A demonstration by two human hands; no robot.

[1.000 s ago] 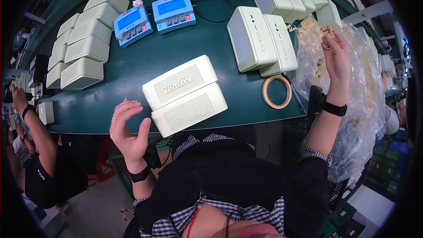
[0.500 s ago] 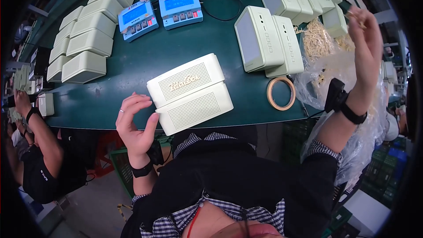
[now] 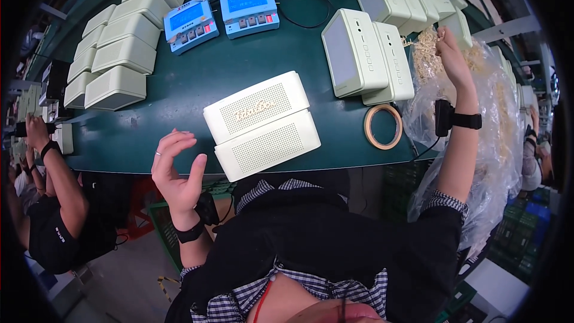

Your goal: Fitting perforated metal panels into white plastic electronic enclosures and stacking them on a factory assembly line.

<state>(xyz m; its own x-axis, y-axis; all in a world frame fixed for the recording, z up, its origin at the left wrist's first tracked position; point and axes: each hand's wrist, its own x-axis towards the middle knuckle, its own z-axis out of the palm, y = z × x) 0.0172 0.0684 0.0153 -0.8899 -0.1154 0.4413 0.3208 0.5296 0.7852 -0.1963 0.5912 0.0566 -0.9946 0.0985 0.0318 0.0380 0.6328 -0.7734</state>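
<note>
Two pale green speaker-like boxes with dotted grilles lie side by side at the table's near edge. On the far box (image 3: 287,96) rests cream script lettering (image 3: 254,110); the near box (image 3: 266,149) has a plain grille. My left hand (image 3: 178,173) is open, fingers curved and apart, just left of these boxes and touching neither. Over at the right, my right hand (image 3: 455,63) reaches to a heap of cream lettering pieces (image 3: 426,54) in a clear plastic bag (image 3: 433,119). Its fingers are drawn together at the heap; what they hold is too small to make out.
Stacked pale green boxes (image 3: 122,54) stand at the far left. Two blue control units (image 3: 250,12) with screens and cables sit at the back. More boxes (image 3: 353,54) stand upright at the right, near a tape roll (image 3: 382,127). Another person's arm (image 3: 57,167) is at the left.
My right hand has moved left and inward to the heap of lettering pieces. The left hand has drawn slightly away from the boxes, which have shifted only slightly in view.
</note>
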